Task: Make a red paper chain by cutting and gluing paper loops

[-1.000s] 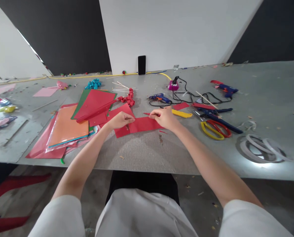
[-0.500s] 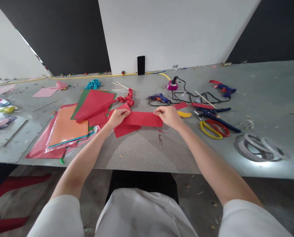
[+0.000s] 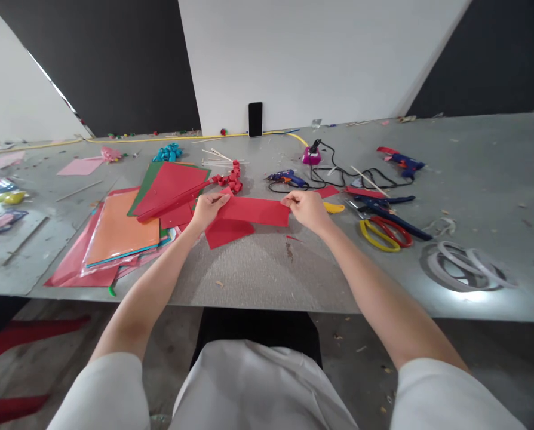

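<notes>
A wide strip of red paper is stretched between my two hands above the table. My left hand pinches its left end between thumb and fingers. At the strip's upper right corner, my right hand is closed in a pinch. Beneath the strip lies another red paper piece, partly covered by it. Red curled paper pieces sit just beyond my left hand. To the right of my right hand is a yellow-handled tool, partly hidden.
Stacked coloured sheets lie left, near teal curls. A phone leans on the wall. Glue guns with black cords, scissors, pliers and white rings are on the right. The table edge runs near my body.
Both hands still hold the red strip. The left hand and the strip have shifted slightly left and up; the right hand has hardly moved. The view has shifted a little.
</notes>
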The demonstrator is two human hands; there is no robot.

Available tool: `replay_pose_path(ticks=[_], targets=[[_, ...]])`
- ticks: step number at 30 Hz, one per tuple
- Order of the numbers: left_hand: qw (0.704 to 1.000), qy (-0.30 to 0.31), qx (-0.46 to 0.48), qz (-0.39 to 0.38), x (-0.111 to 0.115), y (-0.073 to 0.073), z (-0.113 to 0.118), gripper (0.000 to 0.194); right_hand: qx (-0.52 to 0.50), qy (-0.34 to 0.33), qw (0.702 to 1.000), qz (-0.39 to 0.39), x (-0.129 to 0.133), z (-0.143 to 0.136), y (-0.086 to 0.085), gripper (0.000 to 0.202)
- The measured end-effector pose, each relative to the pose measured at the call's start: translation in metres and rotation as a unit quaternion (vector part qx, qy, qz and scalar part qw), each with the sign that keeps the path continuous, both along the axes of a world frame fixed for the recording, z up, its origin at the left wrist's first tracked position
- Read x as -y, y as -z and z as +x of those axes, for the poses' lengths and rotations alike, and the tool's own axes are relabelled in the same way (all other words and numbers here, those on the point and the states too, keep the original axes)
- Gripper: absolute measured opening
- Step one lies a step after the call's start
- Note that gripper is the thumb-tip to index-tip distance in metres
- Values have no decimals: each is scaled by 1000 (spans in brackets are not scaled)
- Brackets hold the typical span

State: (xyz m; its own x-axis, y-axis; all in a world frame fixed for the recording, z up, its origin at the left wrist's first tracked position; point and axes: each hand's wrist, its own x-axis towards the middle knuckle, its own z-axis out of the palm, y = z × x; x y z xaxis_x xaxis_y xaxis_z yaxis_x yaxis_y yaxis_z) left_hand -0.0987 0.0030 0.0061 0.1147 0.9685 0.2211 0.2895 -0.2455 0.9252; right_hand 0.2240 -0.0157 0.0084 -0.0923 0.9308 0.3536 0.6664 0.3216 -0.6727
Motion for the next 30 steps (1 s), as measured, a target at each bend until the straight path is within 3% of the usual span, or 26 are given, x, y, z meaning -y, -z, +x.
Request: replay_pose_path(ticks=[4, 10, 15, 21, 27, 30], targets=[[999, -32, -13, 34, 5, -2, 5, 40, 23, -1, 1000, 12, -1, 1, -1, 22], [998, -36, -37, 46, 17, -2, 18, 34, 184, -7, 974, 133, 16, -15, -3, 23], [995, 1, -64, 80, 31, -4, 31, 33, 189, -90, 964, 163, 38, -45, -10, 29], [992, 96, -24, 77, 47, -4, 46, 38, 198, -88, 963, 163, 51, -65, -12, 33], [995, 45, -44, 82, 45, -2, 46, 41, 190, -81, 965, 162, 34, -48, -12, 35], [996, 9, -13, 87, 38, -4, 43, 41, 150, -15, 976, 155, 17, -23, -11, 33]])
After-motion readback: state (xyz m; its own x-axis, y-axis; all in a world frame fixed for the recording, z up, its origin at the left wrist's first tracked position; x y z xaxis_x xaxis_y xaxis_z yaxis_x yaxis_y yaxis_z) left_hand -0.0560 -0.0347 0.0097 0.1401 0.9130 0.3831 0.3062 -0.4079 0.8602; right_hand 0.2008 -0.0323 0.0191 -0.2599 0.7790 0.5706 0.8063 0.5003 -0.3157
